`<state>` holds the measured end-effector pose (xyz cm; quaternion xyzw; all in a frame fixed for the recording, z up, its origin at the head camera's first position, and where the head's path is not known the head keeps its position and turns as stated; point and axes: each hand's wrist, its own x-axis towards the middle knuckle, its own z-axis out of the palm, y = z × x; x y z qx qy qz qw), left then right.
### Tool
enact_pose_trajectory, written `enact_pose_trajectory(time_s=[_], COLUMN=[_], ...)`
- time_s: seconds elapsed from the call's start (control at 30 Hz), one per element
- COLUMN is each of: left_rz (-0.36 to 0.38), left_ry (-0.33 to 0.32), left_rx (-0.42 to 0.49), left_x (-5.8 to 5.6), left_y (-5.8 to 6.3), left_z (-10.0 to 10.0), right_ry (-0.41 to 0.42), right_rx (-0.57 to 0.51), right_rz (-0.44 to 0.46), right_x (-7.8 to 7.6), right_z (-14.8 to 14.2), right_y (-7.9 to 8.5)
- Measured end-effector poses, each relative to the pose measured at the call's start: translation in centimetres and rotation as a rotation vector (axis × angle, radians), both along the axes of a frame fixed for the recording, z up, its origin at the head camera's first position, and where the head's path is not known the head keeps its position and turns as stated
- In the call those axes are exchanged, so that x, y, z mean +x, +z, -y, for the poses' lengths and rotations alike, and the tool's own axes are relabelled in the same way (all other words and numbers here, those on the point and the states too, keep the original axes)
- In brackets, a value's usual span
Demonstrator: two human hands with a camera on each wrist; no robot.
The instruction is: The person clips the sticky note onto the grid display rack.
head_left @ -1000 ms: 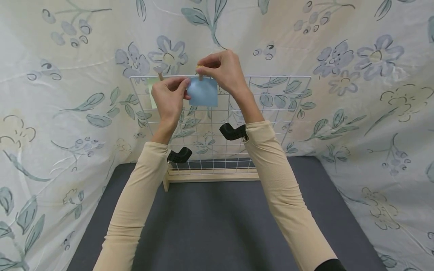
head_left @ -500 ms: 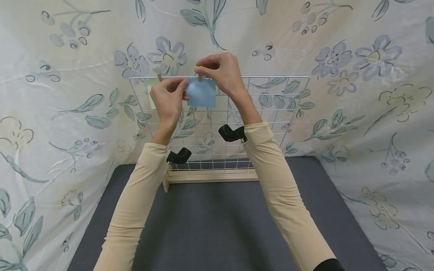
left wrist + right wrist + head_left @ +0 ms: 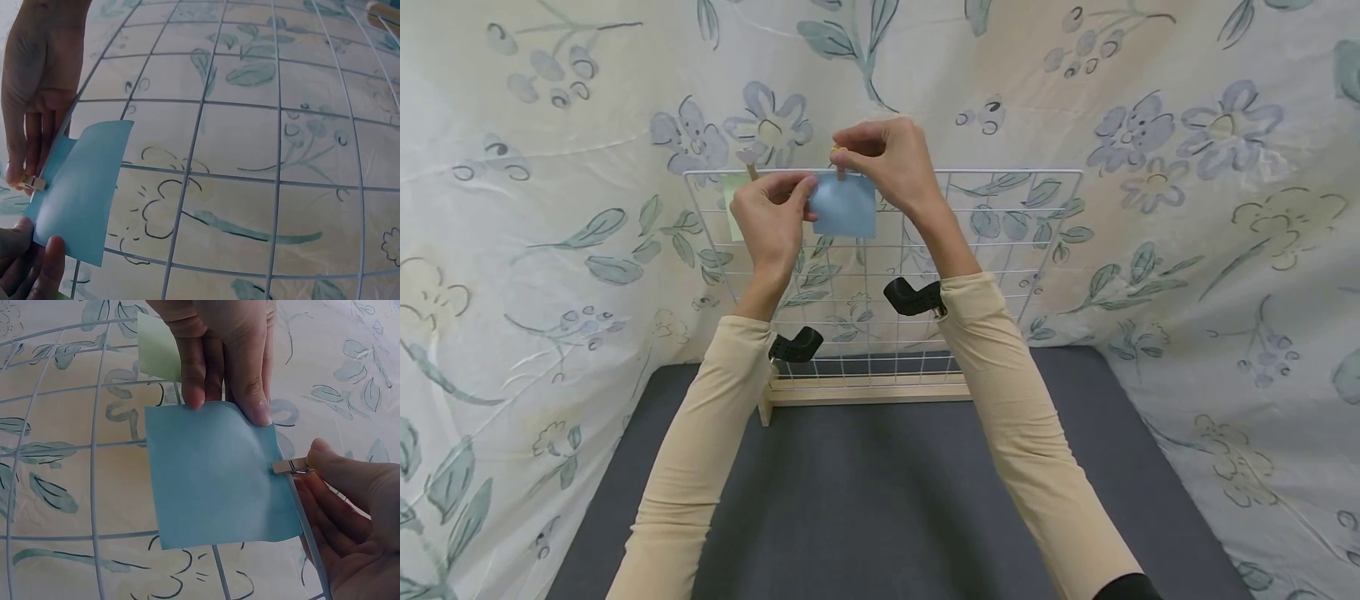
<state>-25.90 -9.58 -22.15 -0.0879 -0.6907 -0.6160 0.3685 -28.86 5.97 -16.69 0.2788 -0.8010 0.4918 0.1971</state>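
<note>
Upper centre of the head view, the left hand (image 3: pixel 771 215) pinches the blue note (image 3: pixel 845 207), the right hand (image 3: pixel 893 162) the clothespin (image 3: pixel 290 466) on its top edge

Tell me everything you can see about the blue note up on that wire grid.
The blue note is a plain, roughly square sheet, apparently paper, slightly curved, with no writing on the side that shows. It hangs upright at the top of the white wire grid, in front of it. The left hand pinches its left edge, and a wooden clothespin, pinched by the right hand, overlaps its top edge.
</note>
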Motion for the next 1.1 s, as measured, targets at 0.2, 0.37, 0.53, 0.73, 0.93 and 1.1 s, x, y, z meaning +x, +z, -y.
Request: enact_pose_trajectory(time_s=[0.2,0.37,0.53,0.73,0.93,1.1], left_rz=[0.002,-0.011,-0.022,-0.032,-0.044,-0.072], left_ry=[0.008,-0.002,-0.025,-0.034,-0.01,-0.017], left_rx=[-0.008,0.005,0.028,0.024,-0.03,-0.039], left_x=[0.3,0.4,0.5,0.8,1.3,1.8], left_y=[0.0,-0.2,-0.4,-0.8,-1.6,-2.4], left_z=[0.0,0.1,0.3,0.5,0.7,1.0], right_ry=[0.03,0.029,0.039,0.023,0.0,0.003], right_rx=[-0.064,-0.066,-0.085,-0.124,-0.212,-0.224], right_rz=[0.003,-0.006,-0.015,-0.034,-0.085,-0.078], right_x=[0.3,0.4,0.8,1.4,1.9,2.5], right_z=[-0.4,-0.7,-0.9,-1.6,-2.5,-3.3], right_y=[-0.5,-0.6,-0.7,-1.3,-2.4,-3.2])
